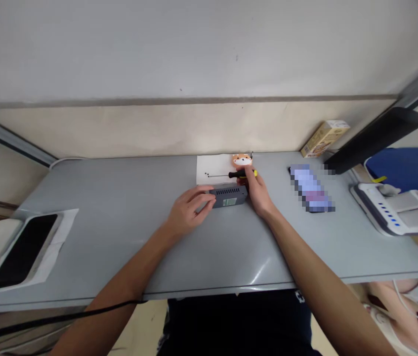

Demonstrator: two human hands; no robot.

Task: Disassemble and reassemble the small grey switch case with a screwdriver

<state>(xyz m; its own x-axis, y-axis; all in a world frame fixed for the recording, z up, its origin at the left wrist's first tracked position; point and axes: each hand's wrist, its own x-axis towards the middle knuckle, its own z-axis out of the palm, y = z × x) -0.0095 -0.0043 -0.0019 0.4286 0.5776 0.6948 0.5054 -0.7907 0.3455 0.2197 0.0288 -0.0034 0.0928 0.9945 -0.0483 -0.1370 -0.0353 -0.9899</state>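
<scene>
A dark grey box-shaped device (229, 201) with a row of vent slots and a pale green label stands on the grey table (120, 198). The fingers and thumb of my left hand (188, 211) grip its left end. My right hand (256, 192) is closed around a black-and-yellow screwdriver (235, 174) at the device's right end; whether it also touches the device I cannot tell. The thin shaft points left over a white paper sheet (212, 164). Several tiny dark screws (207, 174) lie on the paper by the tip. Behind my right hand sits an orange-and-white animal-face item (242, 159).
To the right lie a phone with a blurred screen (311, 190), an upright carton (325, 138), a black slanted bar (375, 138) and a white power strip with plugs (377, 210). A dark-screened device (25, 249) rests on paper at left. Another person's limb (397, 306) shows bottom right.
</scene>
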